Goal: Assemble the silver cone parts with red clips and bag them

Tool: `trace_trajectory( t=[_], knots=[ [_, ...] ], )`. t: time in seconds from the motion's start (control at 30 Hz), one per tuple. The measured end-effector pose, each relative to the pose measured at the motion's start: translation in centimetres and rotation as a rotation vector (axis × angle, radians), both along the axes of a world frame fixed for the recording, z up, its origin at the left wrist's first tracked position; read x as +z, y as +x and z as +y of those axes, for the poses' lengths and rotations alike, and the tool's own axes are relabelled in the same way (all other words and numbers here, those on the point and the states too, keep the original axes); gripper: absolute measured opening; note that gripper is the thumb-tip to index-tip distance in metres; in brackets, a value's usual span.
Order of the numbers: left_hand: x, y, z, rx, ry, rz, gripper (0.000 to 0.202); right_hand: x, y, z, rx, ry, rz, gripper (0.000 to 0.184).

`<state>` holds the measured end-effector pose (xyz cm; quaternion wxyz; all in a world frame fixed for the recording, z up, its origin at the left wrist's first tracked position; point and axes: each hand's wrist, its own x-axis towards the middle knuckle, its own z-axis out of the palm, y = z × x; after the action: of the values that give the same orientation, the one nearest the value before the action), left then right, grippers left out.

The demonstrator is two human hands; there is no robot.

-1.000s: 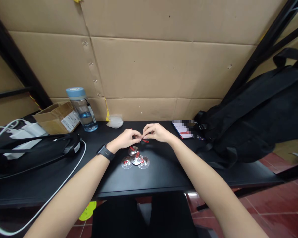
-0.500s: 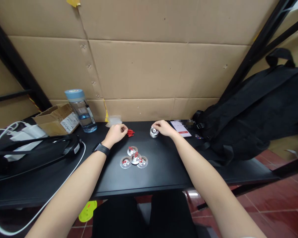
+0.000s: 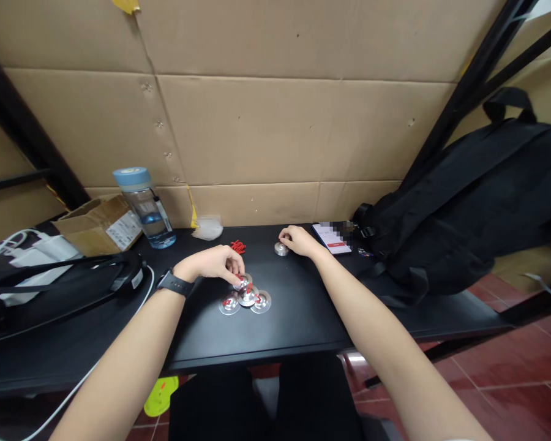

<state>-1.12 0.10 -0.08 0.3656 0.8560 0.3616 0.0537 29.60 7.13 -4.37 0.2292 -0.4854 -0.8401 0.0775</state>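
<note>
While your left hand [image 3: 215, 262] and right hand [image 3: 296, 239] touch metal discs [image 3: 248, 297] left of the phone [image 3: 332, 236], both grips are unclear; phone writing is illegible.

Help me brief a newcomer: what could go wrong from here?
The left hand is at the overlapping metal discs, so moving one might drag its neighbours.
The right hand is at the silver stack; a nudge could tip it.
The loose red cords, close beyond the left hand, might get scattered.

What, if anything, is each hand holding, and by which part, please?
Left hand is at the rear disc, right hand at the silver piece; whether either grips is unclear.
</note>
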Motion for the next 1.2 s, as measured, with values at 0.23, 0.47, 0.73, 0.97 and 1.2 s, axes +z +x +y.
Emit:
trace_trajectory(
  t=[0.23, 0.47, 0.73, 0.97, 1.2],
  knots=[
    [0.3, 1.0, -0.3, 0.101, 0.239, -0.061, 0.016, 1.4, -2.3, -1.9, 0.21, 0.015, 0.146, 0.014],
    [0.0, 2.2, -0.5, 0.317, 0.511, -0.193, 0.02, 1.6, -6.3, -5.5, 0.378, -0.144, 0.24, 0.038],
    [-0.3, 3.6, -1.1, 0.399, 0.601, -0.346, 0.019, 1.1, -6.6, -5.0, 0.226, -0.194, 0.306, 0.027],
    [-1.4, 4.2, -0.9, 0.354, 0.765, -0.253, 0.015, 0.6, -7.7, -4.6, 0.195, -0.616, 0.845, 0.03],
    [-1.8, 4.8, -0.9, 0.527, 0.789, -0.247, 0.018, 1.1, -8.5, -5.9, 0.25, -0.777, 1.069, 0.04]
  ],
)
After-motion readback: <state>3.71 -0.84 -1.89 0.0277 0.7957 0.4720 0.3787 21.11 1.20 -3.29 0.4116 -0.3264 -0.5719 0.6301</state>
